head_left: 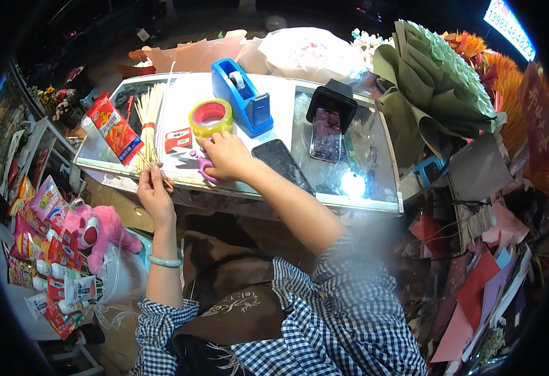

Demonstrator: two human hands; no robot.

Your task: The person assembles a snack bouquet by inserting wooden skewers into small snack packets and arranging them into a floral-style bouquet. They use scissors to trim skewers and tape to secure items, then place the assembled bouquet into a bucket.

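Observation:
At the near left edge of the table, my left hand (155, 191) is closed, its thumb and fingers pinched at the lower ends of thin bamboo sticks (150, 113). A red band ties these sticks in a bundle. My right hand (227, 158) reaches over the white tabletop, fingers curled around purple-handled scissors (205, 170); their blades are mostly hidden. Just beyond that hand lies a roll of yellow tape (211, 118), beside a blue tape dispenser (243, 97). A small red and white card (178, 140) lies between my hands. Left of the sticks is a red snack packet (114, 127).
A dark phone (283, 164) lies under my right forearm's far side; another phone (326, 135) stands against a black holder. Wrapped bouquets (312, 53) line the far edge, with a large green one (434, 81) at right. A pink plush toy (102, 229) and snack packets fill the left.

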